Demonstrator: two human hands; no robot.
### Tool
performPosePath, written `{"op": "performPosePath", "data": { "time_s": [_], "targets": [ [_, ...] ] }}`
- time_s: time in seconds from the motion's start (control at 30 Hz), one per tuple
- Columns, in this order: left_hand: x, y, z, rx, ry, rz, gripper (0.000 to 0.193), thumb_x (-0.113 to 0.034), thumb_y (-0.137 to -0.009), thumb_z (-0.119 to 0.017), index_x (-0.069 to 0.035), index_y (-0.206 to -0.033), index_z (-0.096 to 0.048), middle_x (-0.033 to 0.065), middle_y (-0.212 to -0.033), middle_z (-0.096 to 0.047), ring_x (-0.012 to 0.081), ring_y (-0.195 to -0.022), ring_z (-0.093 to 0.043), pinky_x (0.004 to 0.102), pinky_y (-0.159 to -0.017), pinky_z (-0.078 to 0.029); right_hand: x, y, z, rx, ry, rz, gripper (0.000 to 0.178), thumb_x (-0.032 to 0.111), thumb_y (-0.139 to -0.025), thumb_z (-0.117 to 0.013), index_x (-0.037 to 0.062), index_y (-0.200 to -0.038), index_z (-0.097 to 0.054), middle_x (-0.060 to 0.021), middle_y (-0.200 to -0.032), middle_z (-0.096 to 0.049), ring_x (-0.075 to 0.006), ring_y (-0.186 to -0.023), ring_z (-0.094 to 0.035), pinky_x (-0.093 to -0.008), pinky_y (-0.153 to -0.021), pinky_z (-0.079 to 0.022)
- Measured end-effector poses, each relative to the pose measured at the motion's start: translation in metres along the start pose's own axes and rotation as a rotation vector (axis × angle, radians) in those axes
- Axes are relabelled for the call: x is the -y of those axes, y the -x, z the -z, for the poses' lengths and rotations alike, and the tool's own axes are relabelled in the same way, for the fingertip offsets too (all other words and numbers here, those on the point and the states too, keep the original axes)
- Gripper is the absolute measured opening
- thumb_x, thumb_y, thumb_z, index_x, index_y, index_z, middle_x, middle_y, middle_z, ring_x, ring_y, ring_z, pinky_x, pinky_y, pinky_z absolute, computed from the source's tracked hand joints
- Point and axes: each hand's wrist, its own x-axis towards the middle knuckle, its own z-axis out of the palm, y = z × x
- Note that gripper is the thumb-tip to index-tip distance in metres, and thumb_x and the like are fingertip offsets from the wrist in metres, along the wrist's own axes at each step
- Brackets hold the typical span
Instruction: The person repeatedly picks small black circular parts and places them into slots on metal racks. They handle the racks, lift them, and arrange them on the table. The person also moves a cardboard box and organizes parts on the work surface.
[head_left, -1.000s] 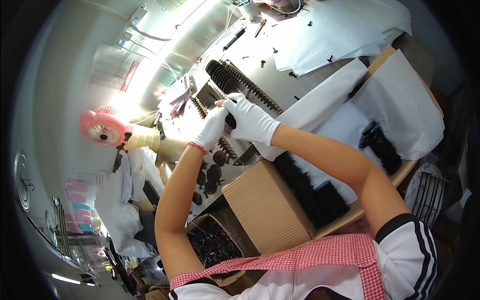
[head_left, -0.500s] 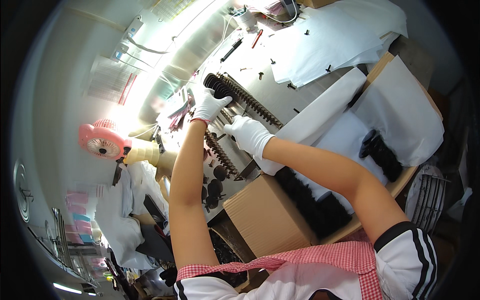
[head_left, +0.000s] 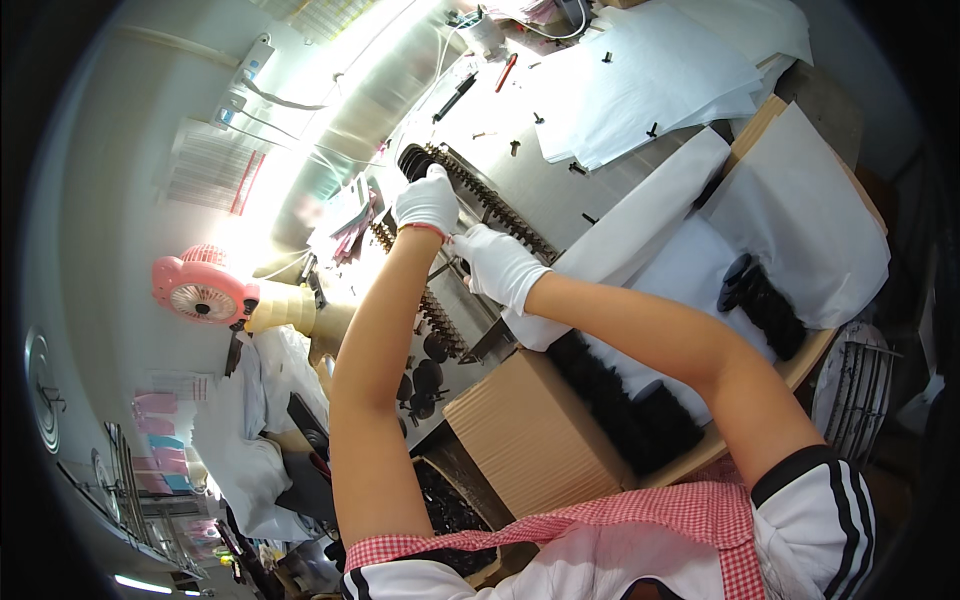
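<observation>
White-gloved left hand (head_left: 425, 203): your fingers curl beside the black discs (head_left: 411, 160); whether they grasp one, you cannot tell.
White-gloved right hand (head_left: 497, 266): bent fingers near frame centre; any hold is hidden from you.
Black discs: upper centre of your frame, beside the coiled rail (head_left: 500, 212).
Cardboard box (head_left: 540, 430): lower centre, before you.

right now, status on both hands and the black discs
Left hand at black discs. Right hand close by, grip unclear. Toothed rail alongside discs.
</observation>
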Motion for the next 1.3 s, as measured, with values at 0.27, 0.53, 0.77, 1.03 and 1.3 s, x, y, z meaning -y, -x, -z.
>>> {"op": "performPosePath", "data": {
  "time_s": [0.27, 0.53, 0.77, 1.03, 1.3],
  "targets": [
    [0.025, 0.069, 0.014, 0.154, 0.700, -0.005, 0.034, -0.025, -0.090, -0.053, 0.002, -0.111, -0.056, 0.0288, -0.097, -0.067, 0.0426, -0.093, -0.066, 0.0471, -0.086, -0.051, 0.012, -0.012, 0.009, -0.256, -0.354, -0.168, 0.079, 0.019, -0.060, -0.090, 0.0066, -0.127, -0.050, -0.0222, -0.130, -0.047, -0.0386, -0.113, -0.057, -0.0399, -0.101, -0.049],
    [0.048, 0.124, 0.025, 0.248, 1.236, -0.040, 0.043, -0.027, -0.100, -0.042, -0.001, -0.133, -0.048, 0.0166, -0.113, -0.061, 0.0208, -0.092, -0.066, 0.0339, -0.076, -0.055, 0.027, -0.013, 0.013, -0.142, -0.278, 0.091, 0.084, 0.018, -0.062, -0.085, 0.0063, -0.136, -0.047, -0.0287, -0.136, -0.041, -0.0437, -0.127, -0.045, -0.0435, -0.110, -0.040],
    [0.025, 0.205, 0.013, 0.183, 1.797, 0.222, 0.068, -0.040, -0.086, -0.070, -0.003, -0.130, -0.033, 0.0065, -0.109, -0.053, 0.0114, -0.094, -0.057, 0.0283, -0.075, -0.053, 0.074, 0.024, 0.026, 0.010, -0.246, 0.299, 0.064, 0.004, -0.059, -0.080, 0.0038, -0.119, -0.058, -0.0136, -0.127, -0.054, -0.0345, -0.116, -0.057, -0.0389, -0.096, -0.050],
    [0.004, 0.341, -0.005, -0.118, 2.353, 0.421, 0.078, -0.029, -0.088, -0.073, 0.005, -0.136, -0.023, 0.0146, -0.110, -0.058, 0.0130, -0.097, -0.063, 0.0281, -0.075, -0.056, 0.132, 0.056, 0.041, 0.920, -0.441, 0.296, 0.099, 0.005, -0.065, -0.079, -0.0006, -0.152, -0.030, -0.0160, -0.149, -0.040, -0.0253, -0.134, -0.045, -0.0323, -0.107, -0.039],
    [-0.014, 0.454, -0.026, -0.167, 2.309, 0.535, 0.049, -0.010, -0.082, -0.062, 0.004, -0.123, -0.037, 0.0086, -0.077, -0.060, 0.0188, -0.061, -0.066, 0.0287, -0.049, -0.057, 0.167, 0.105, -0.035, 0.916, -0.581, 0.248, 0.009, -0.005, -0.086, -0.064, -0.0015, -0.094, -0.067, -0.0046, -0.092, -0.058, -0.0131, -0.084, -0.057, -0.0248, -0.077, -0.047]
  ]
}}
